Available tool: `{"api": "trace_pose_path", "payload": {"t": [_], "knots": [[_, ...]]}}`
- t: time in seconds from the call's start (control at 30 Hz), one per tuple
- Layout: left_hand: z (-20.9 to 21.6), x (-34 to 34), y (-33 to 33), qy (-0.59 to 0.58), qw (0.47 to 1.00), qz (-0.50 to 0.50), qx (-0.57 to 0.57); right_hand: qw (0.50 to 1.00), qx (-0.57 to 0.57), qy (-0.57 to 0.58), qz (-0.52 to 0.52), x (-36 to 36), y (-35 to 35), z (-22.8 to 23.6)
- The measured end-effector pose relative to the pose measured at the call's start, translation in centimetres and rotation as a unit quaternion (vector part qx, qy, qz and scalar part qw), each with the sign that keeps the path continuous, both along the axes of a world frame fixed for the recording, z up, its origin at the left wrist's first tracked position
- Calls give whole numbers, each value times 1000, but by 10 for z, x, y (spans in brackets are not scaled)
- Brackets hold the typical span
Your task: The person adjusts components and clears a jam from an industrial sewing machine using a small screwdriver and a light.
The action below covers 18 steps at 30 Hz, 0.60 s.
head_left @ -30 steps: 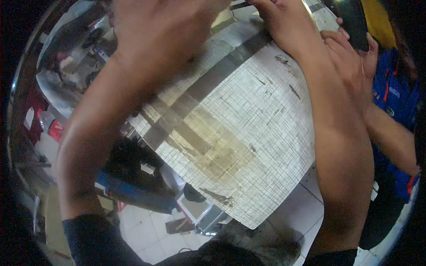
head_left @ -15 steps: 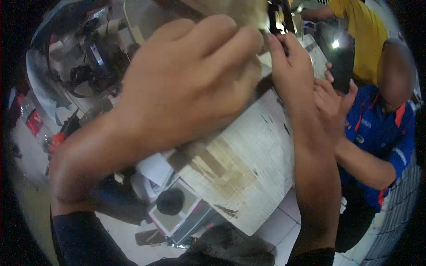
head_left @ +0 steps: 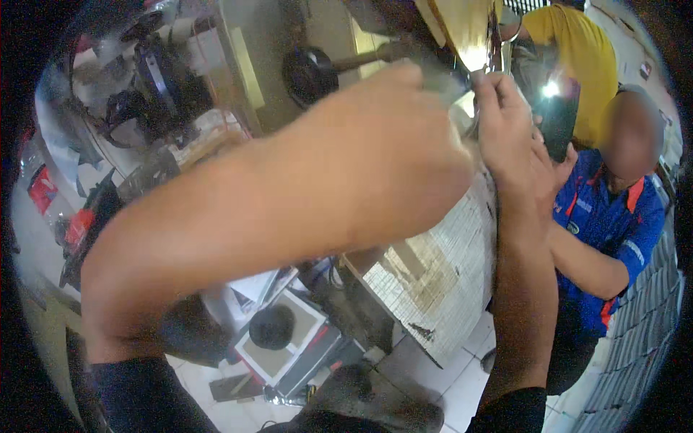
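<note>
My left hand [head_left: 397, 155] reaches across the middle with its back toward me, smeared by motion. Its fingers look curled, but what they hold, if anything, is hidden. Just beyond it shows a black round thing with a brown stick-like handle [head_left: 361, 60]; I cannot tell whether the hand touches it. My right hand [head_left: 503, 119] is raised at the upper right, thumb and forefinger pinched at the lower tip of a yellowish, brightly lit panel [head_left: 465, 29]. Whatever small thing sits in the pinch is too unclear to name.
A worn whitish board [head_left: 451, 278] lies below my hands. At right, a person in a blue shirt [head_left: 610, 224] holds up a dark phone [head_left: 559, 119] with its light on. Behind is a person in yellow [head_left: 581, 54]. Framed flat pieces [head_left: 314, 325] are stacked below.
My left hand has swung to the right, nearer the right hand, uncovering the black round thing. The right hand has shifted slightly right and down. The view has moved a little.
</note>
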<state>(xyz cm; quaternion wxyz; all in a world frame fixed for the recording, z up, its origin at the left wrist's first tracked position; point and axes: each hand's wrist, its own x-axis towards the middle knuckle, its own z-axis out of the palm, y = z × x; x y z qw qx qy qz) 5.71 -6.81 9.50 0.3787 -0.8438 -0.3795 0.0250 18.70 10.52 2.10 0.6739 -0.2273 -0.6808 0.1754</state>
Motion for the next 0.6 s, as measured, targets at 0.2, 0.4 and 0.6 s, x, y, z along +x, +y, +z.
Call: {"api": "trace_pose_path", "payload": {"t": [0.2,0.4,0.6], "knots": [[3,4,7,-22,999,6,31,999,-21,-12,-31,-6,0,-4],[8,16,10,29,994,90,55,1000,13,5,-5,-9,-6,-2],[-1,19,22,-129,978,124,103,1000,19,-5,0,-4,0,0]]}}
